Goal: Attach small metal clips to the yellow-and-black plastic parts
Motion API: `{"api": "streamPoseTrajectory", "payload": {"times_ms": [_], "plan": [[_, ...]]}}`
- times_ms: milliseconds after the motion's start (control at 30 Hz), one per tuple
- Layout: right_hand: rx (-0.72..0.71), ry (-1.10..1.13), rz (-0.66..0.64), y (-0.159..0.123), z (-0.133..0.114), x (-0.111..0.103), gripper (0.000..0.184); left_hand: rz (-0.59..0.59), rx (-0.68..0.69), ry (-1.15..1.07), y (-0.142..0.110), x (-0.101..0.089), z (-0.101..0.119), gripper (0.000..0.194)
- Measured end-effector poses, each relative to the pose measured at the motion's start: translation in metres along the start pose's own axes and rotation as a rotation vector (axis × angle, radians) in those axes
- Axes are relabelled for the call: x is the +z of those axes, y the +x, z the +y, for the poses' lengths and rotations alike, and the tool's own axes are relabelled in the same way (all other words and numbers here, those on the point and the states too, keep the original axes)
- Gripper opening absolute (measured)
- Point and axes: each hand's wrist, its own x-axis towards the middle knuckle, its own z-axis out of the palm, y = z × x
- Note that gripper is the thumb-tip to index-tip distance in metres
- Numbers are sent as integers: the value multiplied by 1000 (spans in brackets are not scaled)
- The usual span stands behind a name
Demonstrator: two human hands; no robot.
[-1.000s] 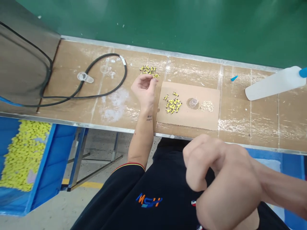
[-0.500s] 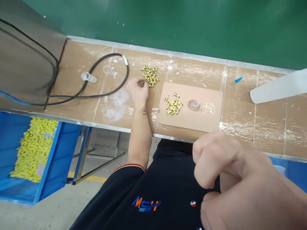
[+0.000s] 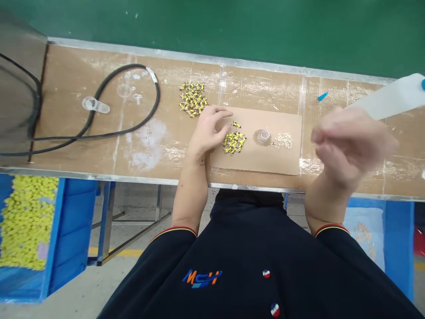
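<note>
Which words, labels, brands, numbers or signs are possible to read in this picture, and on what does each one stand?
"MCH": orange letters over a blue mark, on the black polo shirt.
Small dark tattoo on the left forearm: too small to read.
White band on the black cable: no text can be read.
Round shirt buttons: red, white and blue sign, no letters can be read.

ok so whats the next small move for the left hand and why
Probably pinch one piece from the small pile of yellow parts with your left hand: it sits right beside that pile on the cardboard sheet and doesn't appear to hold anything. The blurred right hand is well away from it.
</note>
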Motion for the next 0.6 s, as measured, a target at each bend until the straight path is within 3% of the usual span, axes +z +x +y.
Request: {"api": "streamPoseTrajectory", "payload": {"times_ms": [33, 67, 133, 200, 433, 600], "plan": [[-5, -33, 68, 6, 22, 0, 25, -43, 0, 10, 0, 4, 1, 34], [32, -93, 43, 10, 43, 0, 18, -72, -6, 17, 0, 8, 1, 34], [125, -184, -12, 13, 78, 1, 23, -100, -31, 21, 0, 16, -1, 30], [188, -221, -147, 9, 100, 1, 23, -101, -56, 18, -1, 21, -4, 26], [192, -234, -526, 0, 108, 12, 16, -67, -117, -31, -3, 24, -7, 15], [166, -311, -606, 0, 109, 27, 22, -70, -147, -34, -2, 19, -2, 9]]}}
